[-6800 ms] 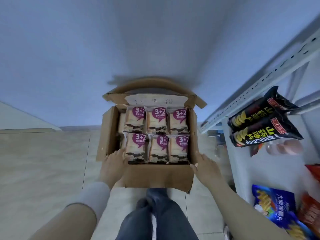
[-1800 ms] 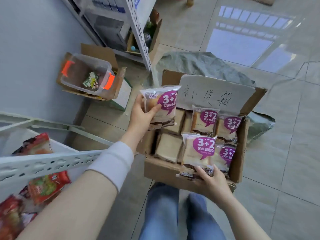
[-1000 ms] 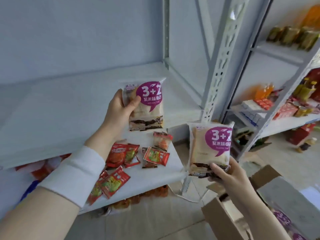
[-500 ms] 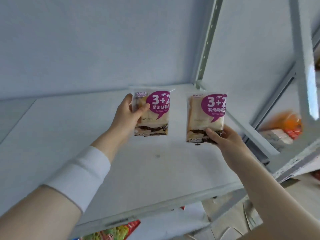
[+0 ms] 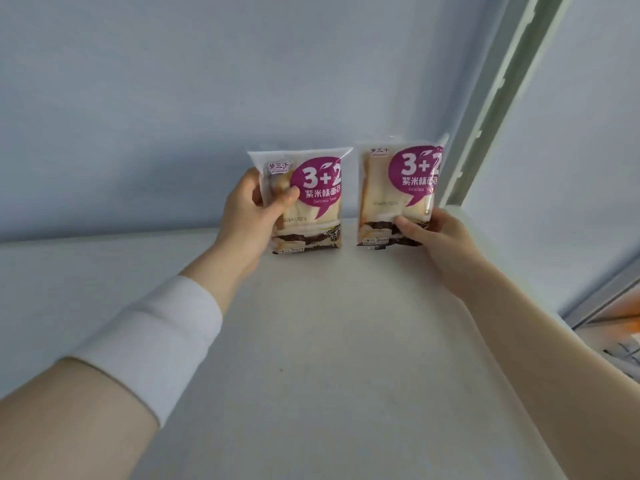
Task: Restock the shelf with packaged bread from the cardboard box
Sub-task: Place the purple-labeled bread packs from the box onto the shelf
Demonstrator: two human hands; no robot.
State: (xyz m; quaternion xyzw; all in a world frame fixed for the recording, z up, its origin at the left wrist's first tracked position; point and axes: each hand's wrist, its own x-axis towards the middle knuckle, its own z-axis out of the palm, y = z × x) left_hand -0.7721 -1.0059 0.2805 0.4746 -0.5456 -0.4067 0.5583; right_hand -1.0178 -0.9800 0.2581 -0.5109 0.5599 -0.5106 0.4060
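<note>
The left bread pack (image 5: 308, 206) is gripped by its side in the left hand (image 5: 247, 220); the right bread pack (image 5: 398, 192) is pinched at its lower corner by the right hand (image 5: 438, 233). Both are held upright at the back of the shelf (image 5: 346, 341), the right one beside the post (image 5: 495, 109). Each should be stood squarely, label forward, and steadied before fingers are eased off.

A wide white fabric cuff (image 5: 152, 344) rings the person's left forearm (image 5: 69, 431), smooth and snug, with bare arm showing either side of it; the right forearm (image 5: 519, 341) is uncovered down to the right hand (image 5: 441, 233), and the left hand (image 5: 249, 216) is likewise bare
</note>
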